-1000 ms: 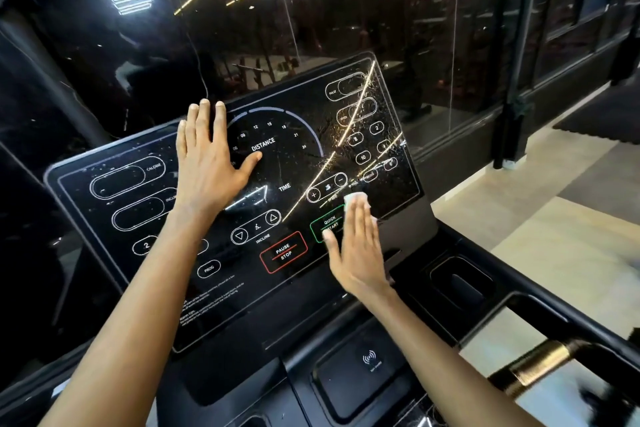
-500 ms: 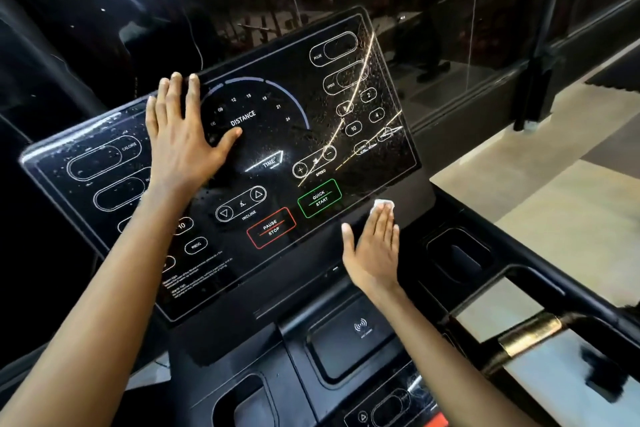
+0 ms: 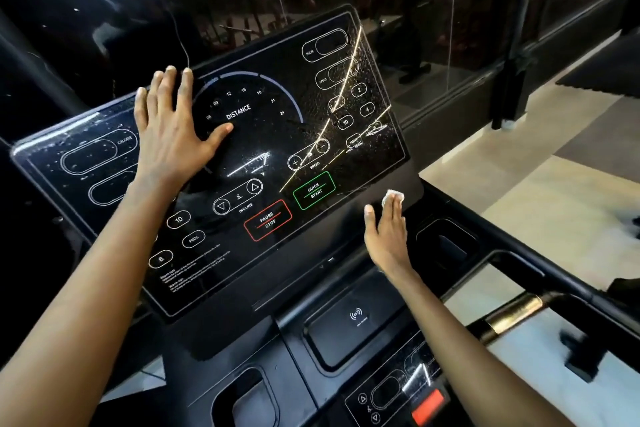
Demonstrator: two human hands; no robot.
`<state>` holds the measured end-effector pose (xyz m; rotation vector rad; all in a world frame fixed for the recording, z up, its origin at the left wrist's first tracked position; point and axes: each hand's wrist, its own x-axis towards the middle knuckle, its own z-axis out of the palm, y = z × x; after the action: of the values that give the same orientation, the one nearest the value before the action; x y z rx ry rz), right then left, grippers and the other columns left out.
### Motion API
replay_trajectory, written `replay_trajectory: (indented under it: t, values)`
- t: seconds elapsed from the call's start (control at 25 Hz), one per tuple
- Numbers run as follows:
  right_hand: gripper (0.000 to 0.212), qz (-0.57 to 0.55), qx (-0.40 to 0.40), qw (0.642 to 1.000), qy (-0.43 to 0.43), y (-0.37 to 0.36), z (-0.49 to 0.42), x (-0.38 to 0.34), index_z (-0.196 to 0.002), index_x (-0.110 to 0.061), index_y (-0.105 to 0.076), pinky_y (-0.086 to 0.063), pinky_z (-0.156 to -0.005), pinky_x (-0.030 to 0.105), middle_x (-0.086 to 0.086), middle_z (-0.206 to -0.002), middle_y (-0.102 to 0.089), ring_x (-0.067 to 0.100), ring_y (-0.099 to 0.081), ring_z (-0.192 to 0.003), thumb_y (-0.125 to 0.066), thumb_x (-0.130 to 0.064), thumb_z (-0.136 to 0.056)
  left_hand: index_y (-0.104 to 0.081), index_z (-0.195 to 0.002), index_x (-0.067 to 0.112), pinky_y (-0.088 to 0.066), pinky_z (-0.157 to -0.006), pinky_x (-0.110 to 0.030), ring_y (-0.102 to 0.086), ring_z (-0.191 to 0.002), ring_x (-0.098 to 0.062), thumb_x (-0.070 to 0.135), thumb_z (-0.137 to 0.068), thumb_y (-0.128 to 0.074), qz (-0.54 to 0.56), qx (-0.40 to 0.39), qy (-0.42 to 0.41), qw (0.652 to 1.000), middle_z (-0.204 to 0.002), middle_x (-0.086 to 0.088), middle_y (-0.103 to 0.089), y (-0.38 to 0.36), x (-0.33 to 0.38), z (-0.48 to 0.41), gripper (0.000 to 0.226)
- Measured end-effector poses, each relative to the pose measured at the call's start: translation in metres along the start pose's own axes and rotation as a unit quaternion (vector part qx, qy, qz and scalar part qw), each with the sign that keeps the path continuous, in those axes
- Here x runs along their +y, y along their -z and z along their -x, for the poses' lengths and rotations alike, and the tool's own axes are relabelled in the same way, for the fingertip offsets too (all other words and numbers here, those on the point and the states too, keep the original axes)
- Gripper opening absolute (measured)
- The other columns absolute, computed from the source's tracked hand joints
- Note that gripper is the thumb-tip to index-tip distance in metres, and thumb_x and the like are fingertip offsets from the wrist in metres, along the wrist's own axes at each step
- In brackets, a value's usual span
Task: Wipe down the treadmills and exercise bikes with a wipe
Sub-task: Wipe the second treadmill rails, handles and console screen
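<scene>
Two hands work the treadmill console (image 3: 284,253) in the head view. The left hand (image 3: 173,139) lies flat, fingers spread and straight, braced on the glossy panel beside the DISTANCE dial. The right hand (image 3: 386,239) is flat too, fingers straight and together, pressing the white wipe (image 3: 394,198) under its fingertips at the panel's lower right corner. Droplets (image 3: 346,104) and streaks cover the right side above it, around the speed buttons. To do this pass well, I would use even pressure, run overlapping strokes up through that wet patch, and brace the left hand firmly so the screen does not rock.
</scene>
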<state>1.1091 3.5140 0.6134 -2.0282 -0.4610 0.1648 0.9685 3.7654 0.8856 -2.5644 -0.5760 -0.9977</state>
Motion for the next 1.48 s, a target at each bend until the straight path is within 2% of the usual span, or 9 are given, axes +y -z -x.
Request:
replay_trajectory:
  t: [0.12,0.28,0.52,0.68,0.84,1.04,1.24,1.4,1.48]
  values:
    - [0.068,0.082,0.022,0.987,0.135,0.001,0.010,-0.016,-0.159,-0.010,-0.012,-0.002,-0.124,0.035,0.007,-0.166,-0.009,0.013,0.000,-0.153,-0.032,-0.047,-0.105,-0.016,-0.158,0.012,0.001,-0.123,-0.046,-0.009,-0.154,-0.030,0.062,-0.091,-0.059,-0.001,-0.001,-0.002,1.000,-0.164,-0.017,-0.018,0.005,-0.009,0.004,0.094]
    - [0.074,0.162,-0.050,0.957,0.234,-0.039,0.063,-0.027,-0.158,-0.011,0.007,0.000,-0.126,0.041,0.008,-0.165,0.015,0.015,0.017,-0.152,-0.025,-0.051,-0.105,-0.017,-0.158,0.011,-0.001,-0.123,-0.046,-0.011,-0.153,-0.030,0.063,-0.090,-0.059,-0.001,0.007,0.007,1.000,-0.164,-0.017,-0.019,0.013,-0.026,0.016,0.095]
    - [0.081,0.083,0.017,0.977,0.194,-0.055,0.042,-0.063,-0.156,-0.005,0.014,-0.005,-0.125,0.047,0.012,-0.163,0.022,0.021,0.020,-0.152,-0.024,-0.054,-0.104,-0.020,-0.158,0.011,-0.004,-0.123,-0.045,-0.014,-0.152,-0.031,0.065,-0.090,-0.058,-0.005,0.012,0.000,1.000,-0.163,-0.018,-0.022,0.019,-0.037,0.023,0.094]
    - [0.078,0.078,0.061,0.957,0.272,-0.058,0.016,-0.118,-0.156,-0.001,0.010,-0.001,-0.125,0.045,0.017,-0.164,0.017,0.025,0.017,-0.152,-0.028,-0.048,-0.106,-0.020,-0.158,0.013,-0.003,-0.123,-0.043,-0.014,-0.153,-0.030,0.064,-0.090,-0.058,0.003,0.013,0.008,1.000,-0.163,-0.017,-0.022,0.024,-0.051,0.029,0.093]
    - [0.081,0.040,0.100,0.972,0.210,-0.047,-0.023,-0.180,-0.157,-0.002,0.005,-0.005,-0.125,0.048,0.018,-0.164,0.010,0.025,0.012,-0.153,-0.021,-0.056,-0.103,-0.022,-0.158,0.019,-0.003,-0.123,-0.043,-0.017,-0.152,-0.030,0.064,-0.090,-0.059,0.008,0.017,0.025,1.000,-0.160,-0.016,-0.027,0.031,-0.070,0.037,0.090]
    - [0.081,0.108,0.065,0.923,0.365,-0.052,-0.037,-0.242,-0.157,-0.005,0.007,0.003,-0.125,0.046,0.015,-0.164,0.014,0.026,0.016,-0.152,-0.023,-0.057,-0.103,-0.024,-0.157,0.020,-0.007,-0.123,-0.045,-0.020,-0.151,-0.029,0.064,-0.090,-0.058,-0.001,0.018,0.028,0.999,-0.159,-0.015,-0.030,0.036,-0.079,0.041,0.087]
    - [0.084,0.077,0.111,0.952,0.274,-0.043,-0.057,-0.282,-0.157,-0.002,0.004,-0.001,-0.125,0.050,0.020,-0.164,0.009,0.030,0.012,-0.152,-0.021,-0.060,-0.101,-0.025,-0.157,0.020,-0.007,-0.123,-0.045,-0.019,-0.151,-0.028,0.062,-0.091,-0.058,-0.001,0.027,0.042,0.999,-0.159,-0.014,-0.031,0.041,-0.088,0.052,0.085]
    - [0.081,0.162,0.055,0.891,0.421,-0.058,-0.037,-0.293,-0.158,-0.004,0.003,0.002,-0.125,0.045,0.014,-0.165,0.011,0.025,0.013,-0.153,-0.026,-0.056,-0.103,-0.024,-0.157,0.019,-0.008,-0.123,-0.047,-0.018,-0.151,-0.030,0.061,-0.091,-0.057,-0.001,0.024,0.044,0.999,-0.159,-0.015,-0.029,0.038,-0.086,0.053,0.086]
    - [0.077,0.159,0.083,0.896,0.406,-0.049,-0.049,-0.289,-0.158,-0.006,0.000,-0.002,-0.126,0.044,0.013,-0.165,0.007,0.024,0.008,-0.153,-0.023,-0.055,-0.104,-0.025,-0.157,0.018,-0.008,-0.123,-0.047,-0.018,-0.151,-0.030,0.061,-0.091,-0.058,0.000,0.026,0.047,0.999,-0.159,-0.016,-0.030,0.038,-0.085,0.053,0.085]
